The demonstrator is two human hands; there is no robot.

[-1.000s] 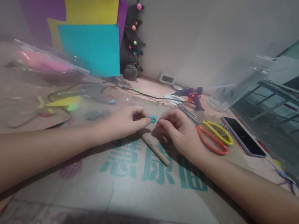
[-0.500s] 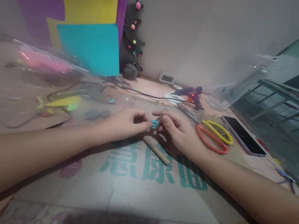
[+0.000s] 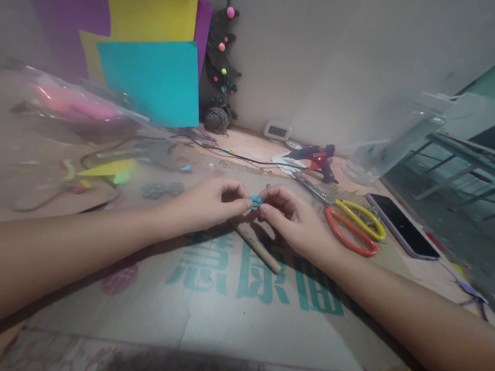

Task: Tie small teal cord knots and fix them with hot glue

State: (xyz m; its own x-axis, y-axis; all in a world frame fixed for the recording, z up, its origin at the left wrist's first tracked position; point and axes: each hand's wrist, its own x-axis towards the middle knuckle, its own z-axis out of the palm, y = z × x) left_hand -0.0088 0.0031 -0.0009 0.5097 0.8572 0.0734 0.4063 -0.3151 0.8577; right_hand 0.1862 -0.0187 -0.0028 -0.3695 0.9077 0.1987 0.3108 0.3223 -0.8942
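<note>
Remote watch, my reference the scissors (image 3: 355, 227). Left of them: right hand (image 3: 296, 224), curled in close; whether clamped, I can't tell. Farther left: left hand (image 3: 210, 205), pinched on a small blue piece (image 3: 255, 201), between both hands, left nearer; long axis unreadable.

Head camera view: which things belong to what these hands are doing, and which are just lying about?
In hand:
small blue piece, held in the left hand, with the right hand close against it

Seemingly lying about:
brown rod, just below the hands
scissors
phone
glue gun, red light lit
blue sheet, standing at the back
</note>
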